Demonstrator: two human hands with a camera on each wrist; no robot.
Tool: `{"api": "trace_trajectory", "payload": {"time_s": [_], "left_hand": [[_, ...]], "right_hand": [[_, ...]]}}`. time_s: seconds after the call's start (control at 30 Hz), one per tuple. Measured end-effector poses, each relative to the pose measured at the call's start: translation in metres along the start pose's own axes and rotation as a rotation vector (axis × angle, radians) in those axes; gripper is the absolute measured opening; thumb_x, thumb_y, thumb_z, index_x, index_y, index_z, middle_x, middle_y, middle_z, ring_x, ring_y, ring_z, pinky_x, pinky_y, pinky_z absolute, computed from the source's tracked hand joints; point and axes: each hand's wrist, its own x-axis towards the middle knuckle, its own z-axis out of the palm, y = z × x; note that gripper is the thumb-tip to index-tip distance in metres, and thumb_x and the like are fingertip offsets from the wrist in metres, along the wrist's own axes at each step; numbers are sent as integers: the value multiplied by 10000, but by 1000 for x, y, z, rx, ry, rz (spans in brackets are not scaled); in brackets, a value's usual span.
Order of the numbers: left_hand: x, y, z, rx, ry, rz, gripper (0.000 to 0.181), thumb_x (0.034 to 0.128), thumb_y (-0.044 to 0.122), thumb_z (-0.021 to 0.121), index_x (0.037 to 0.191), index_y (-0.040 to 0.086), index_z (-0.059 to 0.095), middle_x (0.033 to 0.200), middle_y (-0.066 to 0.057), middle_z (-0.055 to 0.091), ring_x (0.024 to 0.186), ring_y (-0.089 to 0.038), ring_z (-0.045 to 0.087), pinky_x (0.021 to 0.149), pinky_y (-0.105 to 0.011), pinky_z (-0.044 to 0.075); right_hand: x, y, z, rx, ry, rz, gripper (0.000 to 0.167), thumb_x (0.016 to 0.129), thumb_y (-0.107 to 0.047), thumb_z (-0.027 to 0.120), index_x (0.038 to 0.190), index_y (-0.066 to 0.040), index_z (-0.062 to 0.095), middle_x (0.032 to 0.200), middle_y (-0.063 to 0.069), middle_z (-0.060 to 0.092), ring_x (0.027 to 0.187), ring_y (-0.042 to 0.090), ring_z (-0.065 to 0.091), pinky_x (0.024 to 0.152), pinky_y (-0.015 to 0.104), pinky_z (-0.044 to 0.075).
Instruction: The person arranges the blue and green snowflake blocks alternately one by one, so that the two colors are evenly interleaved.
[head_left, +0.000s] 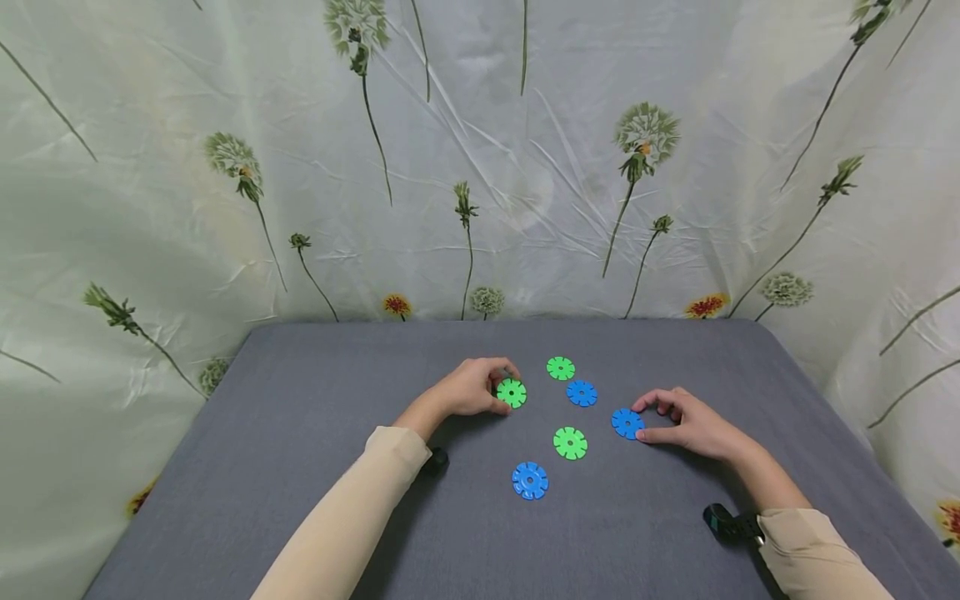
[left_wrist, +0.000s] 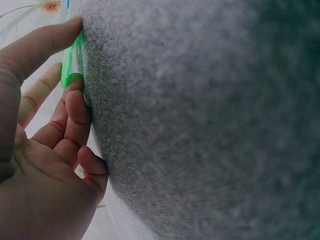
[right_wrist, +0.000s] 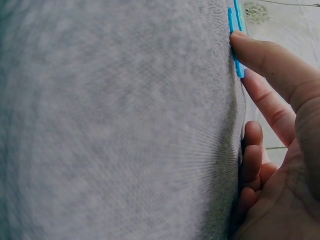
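Observation:
My left hand [head_left: 471,387] pinches a green slotted building disc [head_left: 512,393] by its rim, between thumb and fingers. In the left wrist view that green disc [left_wrist: 73,60] appears almost edge-on, close to the cloth. On the right, my right hand [head_left: 693,425] holds a blue slotted building disc [head_left: 627,424], thumb on the near edge and index finger on the far edge. The right wrist view shows this blue disc [right_wrist: 237,57] edge-on, low over the cloth, with the other fingers loosely curled.
Between the hands lie another blue disc [head_left: 582,393], a far green disc [head_left: 560,368] and a nearer green disc [head_left: 570,443]. A third blue disc [head_left: 530,481] is closest to me. Grey cloth covers the table [head_left: 315,392]; a dandelion-print curtain [head_left: 525,208] hangs behind.

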Motion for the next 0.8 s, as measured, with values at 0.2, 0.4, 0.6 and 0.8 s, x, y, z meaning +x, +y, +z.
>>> {"api": "trace_trajectory", "payload": {"time_s": [0.2, 0.4, 0.6, 0.8], "left_hand": [[1, 0, 0, 2, -3, -10, 448, 857, 208, 935, 1267, 216, 755, 1002, -3, 684, 829, -140, 582, 793, -313, 488], [0, 0, -2, 39, -13, 12, 410, 866, 228, 925, 1240, 196, 758, 1005, -9, 689, 851, -136, 581, 811, -327, 498], [-8, -7, -17, 54, 5, 12, 385, 867, 220, 917, 1217, 165, 766, 1056, -17, 714, 883, -134, 611, 832, -334, 531], [-29, -33, -44, 71, 70, -55, 415, 884, 245, 902, 1258, 132, 765, 1082, -29, 730, 865, -118, 628, 813, -335, 543]], "right_hand": [[0, -1, 0, 4, 1, -1, 350, 900, -242, 876, 1207, -136, 744, 1084, 81, 557, 967, 205, 451, 784, 329, 360], [-2, -1, 1, 8, 0, 6, 355, 902, -238, 874, 1214, -133, 741, 1094, 88, 554, 972, 211, 452, 784, 334, 361], [-2, -1, 0, 12, -2, 13, 348, 906, -242, 872, 1211, -134, 743, 1085, 82, 545, 958, 206, 442, 779, 333, 360], [-2, -2, -1, 10, 2, 0, 341, 906, -242, 874, 1203, -136, 747, 1079, 74, 551, 954, 189, 442, 782, 326, 368]]}}
